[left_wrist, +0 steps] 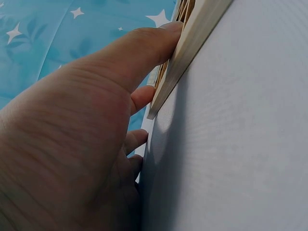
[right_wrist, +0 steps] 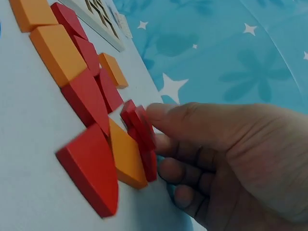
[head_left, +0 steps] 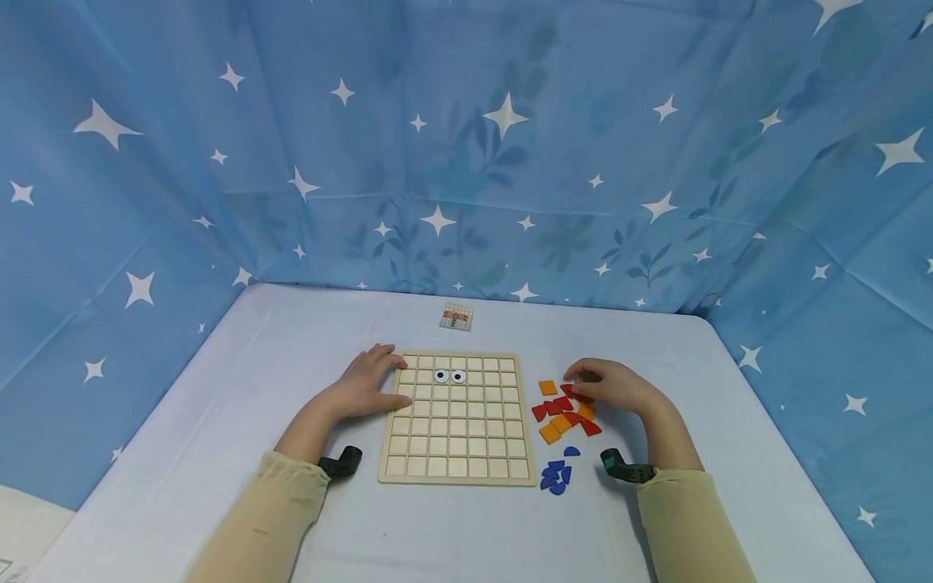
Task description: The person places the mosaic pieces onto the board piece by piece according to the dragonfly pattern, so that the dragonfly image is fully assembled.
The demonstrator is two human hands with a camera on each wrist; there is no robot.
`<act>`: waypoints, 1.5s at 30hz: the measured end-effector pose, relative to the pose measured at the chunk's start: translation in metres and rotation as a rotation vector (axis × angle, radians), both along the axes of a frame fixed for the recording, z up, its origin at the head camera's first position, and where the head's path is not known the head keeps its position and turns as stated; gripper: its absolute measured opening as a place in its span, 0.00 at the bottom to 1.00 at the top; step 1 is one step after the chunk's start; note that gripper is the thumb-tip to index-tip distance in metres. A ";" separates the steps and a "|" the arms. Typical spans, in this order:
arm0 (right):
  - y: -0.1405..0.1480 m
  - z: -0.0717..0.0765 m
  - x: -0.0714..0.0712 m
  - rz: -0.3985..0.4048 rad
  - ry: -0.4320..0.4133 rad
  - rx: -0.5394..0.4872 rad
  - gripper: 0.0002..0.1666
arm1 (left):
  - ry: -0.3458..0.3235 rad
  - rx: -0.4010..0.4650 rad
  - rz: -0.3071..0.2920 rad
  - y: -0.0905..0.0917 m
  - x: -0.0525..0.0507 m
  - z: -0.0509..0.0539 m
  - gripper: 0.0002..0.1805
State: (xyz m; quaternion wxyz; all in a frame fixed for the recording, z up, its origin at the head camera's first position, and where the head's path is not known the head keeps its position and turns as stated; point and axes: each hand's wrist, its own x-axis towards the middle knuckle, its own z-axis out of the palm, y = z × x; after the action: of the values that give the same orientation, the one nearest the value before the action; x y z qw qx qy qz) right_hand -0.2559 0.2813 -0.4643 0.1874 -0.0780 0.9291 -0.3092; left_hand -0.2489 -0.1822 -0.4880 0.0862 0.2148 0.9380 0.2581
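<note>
Just right of the board, right hand pinches a red piece, orange pieces crowding it, blue pieces down front. Left hand, loosely spread, touches the board's edge; card sits behind.

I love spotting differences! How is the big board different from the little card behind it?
The board is much bigger than the card. The board is pale with two eye pieces on it, while the card shows an orange and dark pattern. The left hand touches the board; no hand touches the card. Both are squarish and lie on the table.
</note>
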 end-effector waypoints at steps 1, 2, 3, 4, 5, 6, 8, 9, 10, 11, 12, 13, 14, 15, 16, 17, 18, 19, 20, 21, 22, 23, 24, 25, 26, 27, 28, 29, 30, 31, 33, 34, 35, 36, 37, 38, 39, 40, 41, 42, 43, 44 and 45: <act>0.001 0.000 0.000 0.006 -0.001 -0.007 0.15 | -0.002 -0.001 0.000 0.000 0.000 0.000 0.35; 0.001 -0.001 0.000 0.012 -0.002 -0.013 0.16 | -0.005 -0.001 -0.001 0.000 0.000 0.000 0.35; 0.002 -0.001 0.000 0.020 -0.002 -0.018 0.17 | -0.007 -0.002 0.000 0.000 0.000 0.000 0.35; 0.002 -0.001 0.001 0.032 -0.001 -0.024 0.18 | -0.007 -0.001 0.001 0.000 0.000 0.000 0.35; 0.002 -0.002 0.001 0.038 0.001 -0.027 0.18 | -0.008 0.000 0.001 0.000 0.000 -0.001 0.35; 0.002 -0.002 0.001 0.042 0.008 -0.026 0.18 | -0.007 0.001 0.001 0.000 0.000 -0.001 0.35; 0.002 -0.003 0.000 0.045 0.024 -0.019 0.16 | -0.001 0.003 0.002 -0.001 -0.001 -0.001 0.35; 0.002 -0.003 0.000 0.043 0.030 -0.014 0.15 | 0.001 0.004 0.001 -0.001 -0.002 -0.001 0.35; 0.002 -0.003 -0.001 0.044 0.035 -0.009 0.14 | 0.003 0.005 0.001 -0.001 -0.002 -0.001 0.35; 0.002 -0.004 -0.001 0.043 0.039 -0.005 0.13 | 0.003 0.004 0.002 -0.001 -0.002 -0.001 0.35; 0.002 -0.004 -0.001 0.043 0.041 -0.002 0.13 | 0.003 0.005 0.002 -0.001 -0.002 -0.001 0.35; 0.002 -0.004 -0.001 0.042 0.040 -0.002 0.13 | 0.003 0.005 0.001 -0.001 -0.002 -0.001 0.35; 0.002 -0.004 -0.001 0.040 0.037 -0.003 0.13 | 0.003 0.006 0.001 -0.001 -0.002 -0.001 0.35; 0.002 -0.005 -0.001 0.036 0.035 -0.005 0.13 | -0.001 0.007 0.001 0.000 -0.001 -0.001 0.35; 0.002 -0.005 -0.001 0.030 0.033 -0.009 0.12 | -0.003 0.009 0.001 0.000 -0.001 0.000 0.35; 0.002 -0.005 -0.001 0.028 0.034 -0.012 0.12 | -0.004 0.011 0.001 0.000 -0.001 0.000 0.35; 0.002 -0.005 -0.001 0.028 0.037 -0.012 0.12 | -0.005 0.013 0.000 0.000 -0.001 0.000 0.35; 0.001 -0.005 -0.001 0.019 0.037 -0.015 0.12 | -0.006 0.014 0.000 0.000 -0.001 0.000 0.35; 0.001 -0.005 -0.001 0.012 0.041 -0.018 0.12 | -0.007 0.014 0.000 0.000 -0.001 0.000 0.35; 0.001 -0.005 -0.001 0.003 0.048 -0.020 0.12 | -0.008 0.016 0.000 -0.001 -0.001 0.000 0.35; 0.001 -0.004 -0.001 0.000 0.057 -0.019 0.12 | -0.008 0.016 0.001 -0.001 -0.001 0.000 0.35; 0.000 -0.004 -0.001 -0.004 0.067 -0.016 0.12 | -0.008 0.014 0.002 -0.001 -0.001 0.000 0.35; -0.001 -0.003 -0.001 -0.015 0.077 -0.012 0.12 | -0.008 0.015 0.003 -0.001 -0.001 0.000 0.35; -0.002 -0.002 -0.001 -0.029 0.086 -0.007 0.13 | -0.008 0.013 0.004 -0.001 -0.001 0.000 0.36; -0.003 0.000 -0.001 -0.033 0.099 0.000 0.13 | -0.009 0.013 0.004 -0.001 -0.001 -0.001 0.36; -0.005 0.002 -0.001 -0.039 0.111 0.005 0.14 | -0.009 0.015 0.004 -0.001 -0.001 -0.001 0.36; -0.007 0.005 -0.001 -0.044 0.123 0.012 0.14 | -0.009 0.015 0.004 -0.001 -0.001 0.000 0.36; -0.010 0.007 -0.001 -0.049 0.132 0.014 0.14 | -0.010 0.016 0.004 -0.001 -0.001 0.000 0.36; -0.013 0.010 -0.001 -0.048 0.142 0.014 0.14 | -0.010 0.016 0.003 -0.001 -0.001 0.000 0.36; -0.017 0.013 0.000 -0.045 0.150 0.009 0.15 | -0.009 0.014 0.003 -0.001 0.000 0.000 0.36; -0.026 0.019 0.001 -0.036 0.162 -0.008 0.15 | -0.006 0.017 0.003 -0.001 0.000 0.000 0.36; -0.032 0.021 0.002 -0.028 0.166 -0.016 0.15 | -0.003 0.015 0.004 -0.001 0.000 0.000 0.36; -0.037 0.024 0.002 -0.011 0.173 -0.024 0.15 | -0.001 0.014 0.004 -0.001 0.000 0.001 0.36; -0.043 0.025 0.003 0.004 0.182 -0.029 0.15 | 0.001 0.012 0.005 -0.001 0.000 0.001 0.36; -0.049 0.027 0.003 0.017 0.188 -0.036 0.14 | 0.003 0.013 0.006 -0.001 0.000 0.001 0.36; -0.056 0.028 0.004 0.028 0.193 -0.043 0.14 | 0.003 0.016 0.006 -0.001 0.000 0.001 0.36; -0.062 0.030 0.004 0.045 0.200 -0.048 0.13 | 0.003 0.016 0.007 -0.001 0.000 0.001 0.36; -0.068 0.031 0.004 0.060 0.205 -0.055 0.13 | 0.002 0.015 0.006 -0.001 0.000 0.001 0.36; -0.074 0.032 0.004 0.072 0.208 -0.058 0.12 | 0.000 0.018 0.006 0.000 0.000 0.001 0.36; -0.080 0.033 0.004 0.075 0.206 -0.064 0.12 | -0.001 0.018 0.006 0.000 0.000 0.001 0.35; -0.085 0.033 0.004 0.081 0.202 -0.069 0.11 | -0.003 0.020 0.006 0.000 0.000 0.001 0.35; -0.090 0.033 0.003 0.084 0.195 -0.075 0.11 | -0.007 0.021 0.006 0.000 0.000 0.001 0.35; -0.095 0.033 0.003 0.085 0.186 -0.077 0.11 | -0.009 0.020 0.006 0.000 0.001 0.001 0.35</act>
State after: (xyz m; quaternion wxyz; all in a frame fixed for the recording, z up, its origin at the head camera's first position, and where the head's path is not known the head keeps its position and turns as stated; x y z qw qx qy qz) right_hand -0.2530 0.1863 -0.4313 0.1103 -0.1526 0.9258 -0.3279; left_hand -0.2483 -0.1821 -0.4866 0.0875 0.2119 0.9356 0.2686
